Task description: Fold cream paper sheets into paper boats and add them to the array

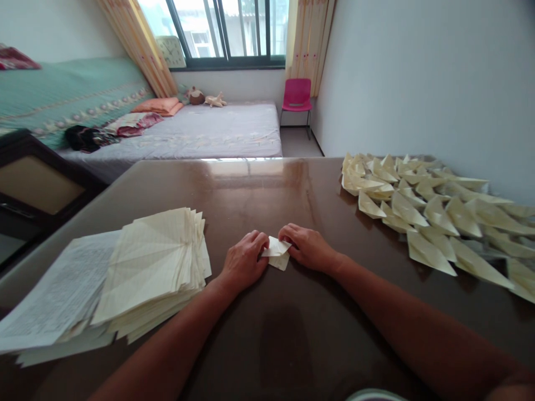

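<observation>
Between my two hands, low over the brown tabletop (pixel 276 334), is a small piece of folded cream paper (pixel 279 260). My left hand (pixel 247 257) pinches its left side, fingers curled and closed. On the other side my right hand (pixel 310 248) grips the paper's right corner with thumb and fingers together. A slanting fold and a lower flap show on the paper; the rest is covered by my fingers. To the left of my left hand lies a thick stack of cream paper sheets (pixel 146 262), the top one creased.
Many folded paper boats (pixel 407 209) crowd the table's right side by the wall. Printed white sheets (pixel 62 289) lie partly under the cream stack. A round rim (pixel 376 395) shows at the bottom edge. Beyond the table stand a bed (pixel 225 131) and a pink chair (pixel 297 96).
</observation>
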Available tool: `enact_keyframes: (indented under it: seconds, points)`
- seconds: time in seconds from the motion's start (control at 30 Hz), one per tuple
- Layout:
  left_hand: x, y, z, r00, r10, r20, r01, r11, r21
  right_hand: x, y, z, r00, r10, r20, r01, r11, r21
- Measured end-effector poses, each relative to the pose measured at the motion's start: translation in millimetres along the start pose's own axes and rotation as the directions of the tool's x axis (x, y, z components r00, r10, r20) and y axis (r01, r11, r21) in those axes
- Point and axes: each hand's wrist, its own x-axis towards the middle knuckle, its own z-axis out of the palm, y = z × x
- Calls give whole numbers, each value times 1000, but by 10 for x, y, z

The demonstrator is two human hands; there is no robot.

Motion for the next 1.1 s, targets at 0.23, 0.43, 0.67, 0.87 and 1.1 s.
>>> enact_keyframes:
  seconds: [0.23, 0.43, 0.67, 0.87, 1.1]
  points:
    - [-32, -105, -117, 979, 175, 103, -176, 984, 8, 6, 84, -61, 992, -125, 10, 124, 990, 64]
    - [-34, -131, -179, 950, 290, 118, -300, 951, 79, 12, 183, -159, 967, -240, 82, 232, 968, 92]
    - [-45, -66, -245, 932, 345, 113, -358, 926, 122, -1, 186, -200, 965, -243, 100, 234, 968, 91]
    - [-41, 9, -127, 955, 294, 36, -296, 941, 166, 17, 155, -150, 977, -204, 65, 201, 978, 54]
    - [-64, 8, 29, 949, 315, -36, -307, 942, 138, 26, 200, -87, 979, -196, 52, 192, 979, 73]
